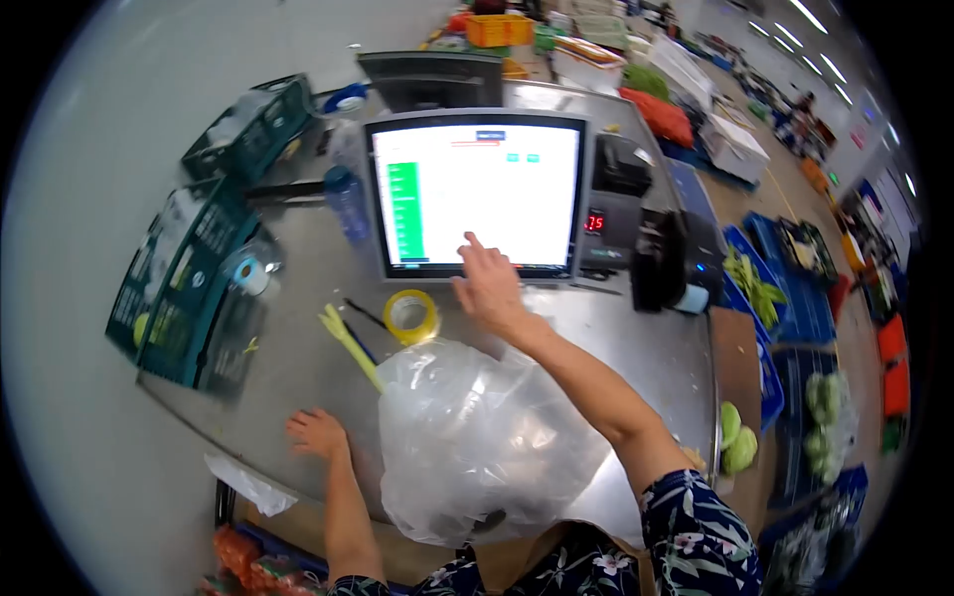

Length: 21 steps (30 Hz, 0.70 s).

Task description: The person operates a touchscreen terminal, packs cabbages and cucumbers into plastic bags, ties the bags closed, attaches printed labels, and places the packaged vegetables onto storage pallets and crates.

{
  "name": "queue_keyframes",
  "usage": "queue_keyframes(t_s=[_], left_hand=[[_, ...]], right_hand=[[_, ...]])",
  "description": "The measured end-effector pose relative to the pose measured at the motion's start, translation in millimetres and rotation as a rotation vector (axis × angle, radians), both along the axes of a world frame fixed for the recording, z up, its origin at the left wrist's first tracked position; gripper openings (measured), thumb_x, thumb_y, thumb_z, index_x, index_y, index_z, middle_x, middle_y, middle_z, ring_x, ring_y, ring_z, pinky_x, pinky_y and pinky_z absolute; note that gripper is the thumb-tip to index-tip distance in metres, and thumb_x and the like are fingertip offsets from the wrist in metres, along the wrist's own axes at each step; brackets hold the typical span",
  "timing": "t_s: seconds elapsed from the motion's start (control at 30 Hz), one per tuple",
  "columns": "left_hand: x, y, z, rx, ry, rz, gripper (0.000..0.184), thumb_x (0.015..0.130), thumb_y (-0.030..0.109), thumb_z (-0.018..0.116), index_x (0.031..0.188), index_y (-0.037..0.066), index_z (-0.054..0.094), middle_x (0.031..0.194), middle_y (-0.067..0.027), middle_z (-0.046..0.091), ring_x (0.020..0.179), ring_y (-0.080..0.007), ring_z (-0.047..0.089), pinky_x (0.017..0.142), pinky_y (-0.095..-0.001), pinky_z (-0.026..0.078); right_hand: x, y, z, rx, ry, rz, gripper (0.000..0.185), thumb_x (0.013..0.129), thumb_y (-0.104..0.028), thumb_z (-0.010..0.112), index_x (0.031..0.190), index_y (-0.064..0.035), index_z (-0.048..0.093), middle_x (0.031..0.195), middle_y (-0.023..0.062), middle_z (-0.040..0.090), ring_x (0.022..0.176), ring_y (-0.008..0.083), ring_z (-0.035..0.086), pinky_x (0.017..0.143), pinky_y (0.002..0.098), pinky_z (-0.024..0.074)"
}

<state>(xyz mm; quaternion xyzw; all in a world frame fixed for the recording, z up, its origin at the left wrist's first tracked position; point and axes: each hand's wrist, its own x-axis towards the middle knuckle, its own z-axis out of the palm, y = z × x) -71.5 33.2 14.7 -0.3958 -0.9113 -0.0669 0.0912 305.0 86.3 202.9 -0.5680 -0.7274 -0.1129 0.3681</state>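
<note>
Our right hand [489, 285] points at a lit monitor [487, 194] on a metal table [641, 353].
We judge the step in hand as working the screen; the next move likely calls for a light fingertip tap. The right index finger is extended, gripping nothing; we cannot tell if it touches. Our left hand [318, 434], fingers spread and empty, seems to rest left of and nearer us than the monitor. Directly nearer us than the monitor sit a yellow tape roll [430, 320] and a bulky clear plastic bag [477, 437]; teal crates [184, 318] stand left of it. Rightward, the room holds leafy greens [755, 288].
</note>
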Motion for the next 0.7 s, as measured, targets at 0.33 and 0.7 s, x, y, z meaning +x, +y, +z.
queue_keyframes(t_s=[0.33, 0.7], left_hand=[[-1, 6, -17, 0.082, -0.049, -0.003, 0.041, 0.094, 0.031, 0.045, 0.123, 0.002, 0.041, 0.137, -0.0202, 0.034, 0.132, -0.0342, 0.028, 0.101, -0.0633, 0.024], [4, 5, -11, 0.079, -0.055, -0.009, 0.04, 0.094, 0.029, 0.043, 0.124, 0.004, 0.04, 0.137, -0.019, 0.034, 0.133, -0.0341, 0.027, 0.101, -0.0625, 0.024]], right_hand=[[9, 45, -13, -0.063, -0.091, -0.012, 0.048, 0.075, -0.009, 0.067, 0.116, -0.0011, 0.045, 0.133, 0.0223, 0.041, 0.086, 0.0328, 0.055, 0.075, 0.0415, 0.0439], [13, 93, -7, -0.081, -0.174, -0.157, 0.045, 0.075, -0.006, 0.066, 0.115, -0.0006, 0.046, 0.133, 0.0207, 0.042, 0.08, 0.0302, 0.056, 0.072, 0.0397, 0.045]])
